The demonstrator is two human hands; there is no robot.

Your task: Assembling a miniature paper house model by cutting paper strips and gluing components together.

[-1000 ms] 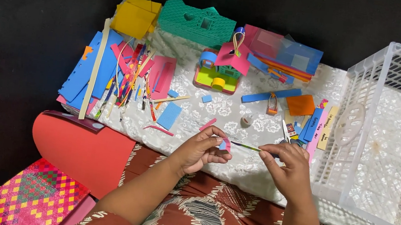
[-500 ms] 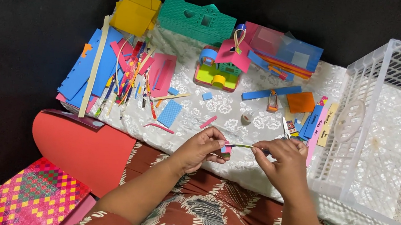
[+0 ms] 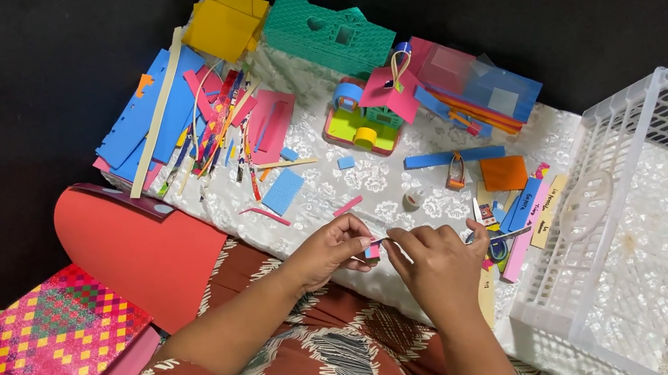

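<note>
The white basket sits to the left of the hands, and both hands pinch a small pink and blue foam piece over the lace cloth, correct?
Not quite. The head view shows the white basket to the right of the hands, not the left. The rest holds: the left hand and right hand pinch the small pink and blue foam piece over the lace cloth.

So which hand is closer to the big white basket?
The right hand. It is just beside the white basket, which sits off to its right. The left hand is farther away, on the far side of the right hand.
</note>
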